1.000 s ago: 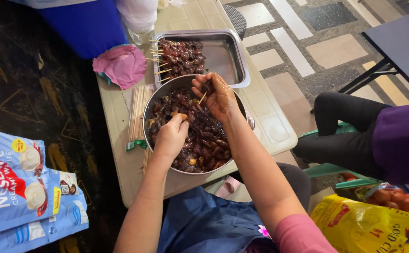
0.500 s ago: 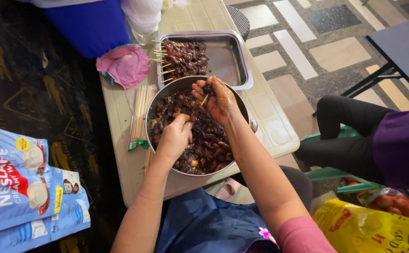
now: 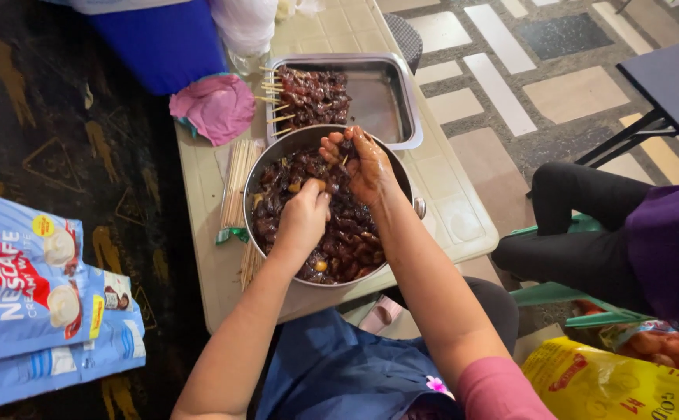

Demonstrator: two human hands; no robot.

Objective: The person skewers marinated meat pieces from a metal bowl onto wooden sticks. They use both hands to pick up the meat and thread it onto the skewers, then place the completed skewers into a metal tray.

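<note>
- Round metal bowl (image 3: 277, 167) of dark marinated meat pieces (image 3: 347, 233) sits mid-table, its near rim close to the table's front edge at 6 o'clock.
- Left hand (image 3: 302, 222) is down in the meat at the bowl's centre-left, fingers curled shut on a pale chunk (image 3: 314, 185).
- Right hand (image 3: 361, 163) hovers over the bowl's 12 o'clock side, palm glistening, fingers bunched around a thin wooden skewer (image 3: 345, 161); how firmly it grips is hard to judge at this size.
- Hands are close, nearly touching, the right just beyond the left.
- Steel tray (image 3: 382, 97) touches or slightly underlies the bowl's far rim at 12 o'clock; finished skewers (image 3: 304, 97) fill its left half, right half bare.
- Bundle of bare bamboo sticks (image 3: 236, 183) lies along the bowl at 9 o'clock, just beside the rim, little gap there.
- Pink cloth (image 3: 213, 105) at 10 o'clock, near the table's left edge.
- Table (image 3: 452, 198) shows open surface at 3 o'clock, up to its rounded right corner.
- Beyond the right edge, another seated person's dark-trousered leg (image 3: 580, 225) is well apart.
- Blue sachet packs (image 3: 28, 288) lie on the floor at 8 o'clock.
</note>
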